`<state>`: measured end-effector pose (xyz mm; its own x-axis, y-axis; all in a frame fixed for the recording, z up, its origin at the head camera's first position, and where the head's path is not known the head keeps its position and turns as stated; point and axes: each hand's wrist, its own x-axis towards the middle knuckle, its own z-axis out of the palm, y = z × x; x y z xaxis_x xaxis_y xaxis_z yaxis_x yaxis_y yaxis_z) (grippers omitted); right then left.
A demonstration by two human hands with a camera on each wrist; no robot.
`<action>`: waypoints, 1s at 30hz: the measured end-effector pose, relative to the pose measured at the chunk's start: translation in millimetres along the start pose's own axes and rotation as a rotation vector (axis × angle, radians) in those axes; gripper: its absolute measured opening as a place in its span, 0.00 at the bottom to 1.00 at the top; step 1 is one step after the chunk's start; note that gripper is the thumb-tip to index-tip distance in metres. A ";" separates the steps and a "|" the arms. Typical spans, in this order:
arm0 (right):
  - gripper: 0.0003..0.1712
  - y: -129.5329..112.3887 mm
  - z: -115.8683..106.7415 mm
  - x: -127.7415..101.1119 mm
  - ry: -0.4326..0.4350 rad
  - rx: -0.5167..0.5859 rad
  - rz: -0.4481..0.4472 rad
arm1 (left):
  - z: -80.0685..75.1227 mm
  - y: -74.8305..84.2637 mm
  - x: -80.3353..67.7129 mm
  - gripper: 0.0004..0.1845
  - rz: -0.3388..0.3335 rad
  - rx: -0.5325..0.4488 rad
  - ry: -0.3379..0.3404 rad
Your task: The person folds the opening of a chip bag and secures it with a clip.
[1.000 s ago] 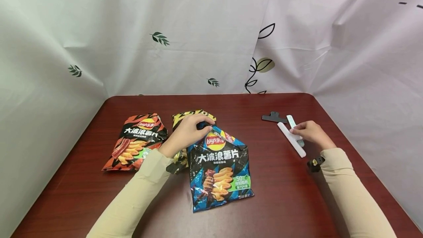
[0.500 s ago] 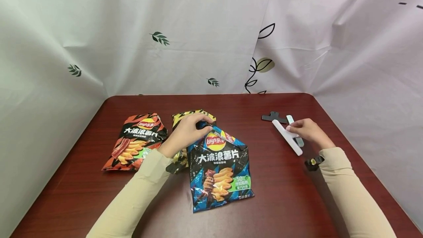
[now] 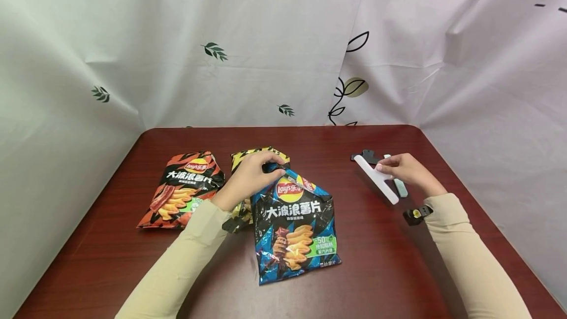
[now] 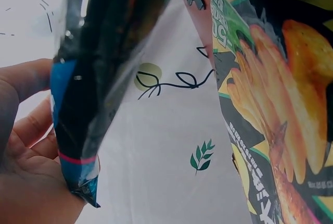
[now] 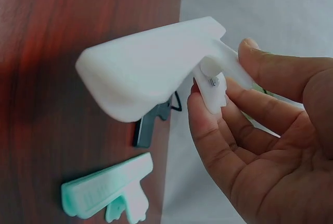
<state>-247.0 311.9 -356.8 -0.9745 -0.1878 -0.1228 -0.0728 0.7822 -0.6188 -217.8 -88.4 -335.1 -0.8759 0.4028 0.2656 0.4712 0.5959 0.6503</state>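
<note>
We judge the white clip (image 3: pixel 375 179) light, stiff and smooth, best taken by its handle tabs; our right hand (image 3: pixel 405 170) pinches it there, raised over the surface (image 3: pixel 376 260) near a mint clip (image 5: pixel 106 193) and a black clip (image 3: pixel 366 155). Its long axis runs from the hand towards the far left. Our left hand (image 3: pixel 248 177) grips the gathered top of the blue chip bag (image 3: pixel 294 230), which is soft, crinkly, slippery and crushable
</note>
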 end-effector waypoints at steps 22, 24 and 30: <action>0.24 -45.9 -1.0 3.3 0.017 -0.003 -0.073 | 2.9 0.1 1.1 0.12 0.031 -0.010 0.012; 0.23 -50.5 -0.5 3.4 0.023 -0.004 -0.081 | 2.9 0.2 0.9 0.12 0.029 -0.012 0.016; 0.23 -60.5 3.3 6.9 -0.001 0.056 -0.086 | 3.7 -0.9 1.9 0.12 0.029 -0.011 0.019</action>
<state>-248.6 261.3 -322.8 -0.9649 -0.2535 -0.0681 -0.1442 0.7289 -0.6693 -219.5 -85.6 -337.8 -0.8637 0.4064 0.2980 0.4955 0.5764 0.6499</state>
